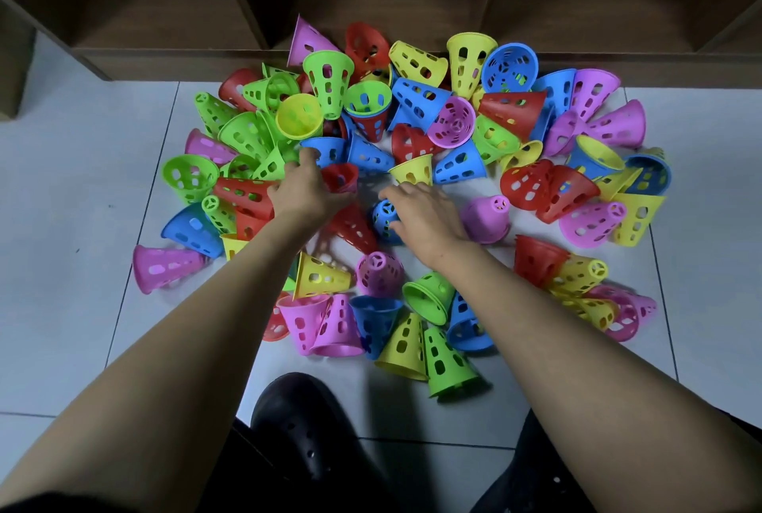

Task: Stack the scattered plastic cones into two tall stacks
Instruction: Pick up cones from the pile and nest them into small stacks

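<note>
Pale floor tiles carry a wide sprawl of plastic cones, with both hands reaching into the middle.
Along the dark wooden shelf base the cones lie loose on their sides and mouths, and many are half buried under their neighbours. The right hand curls thumb and fingers round a blue cone, most of which is hidden under the palm. The left hand lies against a red cone, but its fingertips are hidden, so I cannot tell whether it grips. A black shoe is cut off below.
</note>
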